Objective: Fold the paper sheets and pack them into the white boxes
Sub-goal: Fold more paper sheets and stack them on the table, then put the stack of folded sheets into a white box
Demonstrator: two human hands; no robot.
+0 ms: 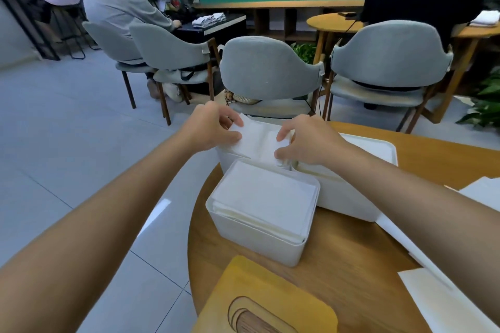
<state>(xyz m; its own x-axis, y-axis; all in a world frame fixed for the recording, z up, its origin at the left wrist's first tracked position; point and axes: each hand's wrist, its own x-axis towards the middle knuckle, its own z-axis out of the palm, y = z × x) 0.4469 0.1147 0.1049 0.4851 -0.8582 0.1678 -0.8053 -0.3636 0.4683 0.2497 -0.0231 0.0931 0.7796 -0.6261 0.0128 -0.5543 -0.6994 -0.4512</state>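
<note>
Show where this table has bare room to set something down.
Bare wood on the round wooden table lies between the full white box, the tan wooden lid and the loose white paper sheets. Crowded beyond that box, where left hand and right hand pinch folded white paper.

Left hand [213,127], right hand [307,140] pinch paper [259,136]; box [223,159] beneath

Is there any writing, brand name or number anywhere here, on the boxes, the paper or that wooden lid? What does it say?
No text can be read anywhere.
The near white box and the paper sheets in it: blank.
The folded paper over the far box: no print.
The wooden lid: only an oval slot shape, no letters.
</note>
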